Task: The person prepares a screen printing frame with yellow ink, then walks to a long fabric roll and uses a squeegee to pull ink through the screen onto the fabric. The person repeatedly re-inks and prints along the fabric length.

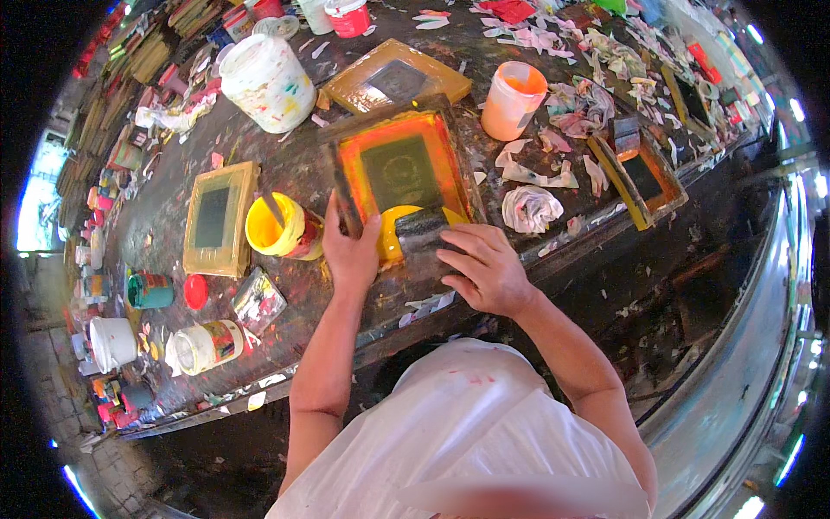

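Observation:
A wooden printing screen (402, 173) with an orange-stained border and a dark green centre lies tilted before me. My left hand (350, 246) is closed on its left edge, near the lower corner. Yellow ink (391, 232) pools along the lower part of the screen. My right hand (488, 268) grips a dark, flat squeegee (419, 225) resting in that ink. Just left of my left hand stands a yellow ink tub (281, 233) with a stick (274, 208) in it. A crumpled white cloth (527, 212) is right of the screen.
Other screens lie at left (210, 221), behind (393, 82) and at right (641, 177) on the stained table (337, 346). A white bucket (264, 91), an orange ink cup (510, 104), a teal tub (149, 290) and several jars surround the work. Paper scraps (596, 52) cover the far right.

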The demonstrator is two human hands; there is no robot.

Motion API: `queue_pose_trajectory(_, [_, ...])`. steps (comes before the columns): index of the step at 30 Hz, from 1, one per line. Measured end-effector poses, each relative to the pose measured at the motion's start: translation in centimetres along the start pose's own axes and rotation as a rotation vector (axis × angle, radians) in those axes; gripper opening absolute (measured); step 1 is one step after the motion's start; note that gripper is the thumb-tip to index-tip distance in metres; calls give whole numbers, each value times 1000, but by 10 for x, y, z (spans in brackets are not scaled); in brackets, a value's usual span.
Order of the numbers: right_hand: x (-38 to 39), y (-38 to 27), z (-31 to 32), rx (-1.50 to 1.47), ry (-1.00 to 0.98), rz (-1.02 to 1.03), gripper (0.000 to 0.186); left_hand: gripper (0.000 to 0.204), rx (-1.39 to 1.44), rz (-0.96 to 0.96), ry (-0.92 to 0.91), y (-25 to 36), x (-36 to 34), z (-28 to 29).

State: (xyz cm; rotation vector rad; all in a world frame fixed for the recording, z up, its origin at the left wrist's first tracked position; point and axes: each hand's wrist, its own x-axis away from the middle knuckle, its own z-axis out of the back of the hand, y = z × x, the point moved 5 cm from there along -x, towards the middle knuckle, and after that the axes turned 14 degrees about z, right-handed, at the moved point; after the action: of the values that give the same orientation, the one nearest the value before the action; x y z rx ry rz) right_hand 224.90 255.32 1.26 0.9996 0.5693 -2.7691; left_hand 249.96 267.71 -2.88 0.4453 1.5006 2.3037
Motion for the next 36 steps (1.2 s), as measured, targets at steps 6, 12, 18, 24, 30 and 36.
queue_pose_trajectory(6, [63, 10, 87, 58, 478, -219, 56, 68, 321, 20, -201, 68, 57, 4])
queue_pose_trajectory(12, [172, 21, 169, -772, 825, -588, 86, 74, 271, -94, -349, 134, 151, -104])
queue_pose_trajectory(18, [314, -5, 295, -764, 995, -751, 85, 74, 358, 34, -703, 179, 269, -274])
queue_pose_trajectory(24, [449, -45, 408, -511, 1276, -810, 91, 80, 318, -56, -1079, 226, 378, -433])
queue_pose_trajectory(30, [538, -61, 488, -305, 1519, -845, 88, 88, 257, -89, -1397, 277, 463, -572])
queue_pose_trajectory(36, [650, -9, 615, 427, 834, -1147, 58, 81, 194, 73, -1405, 315, 505, -719])
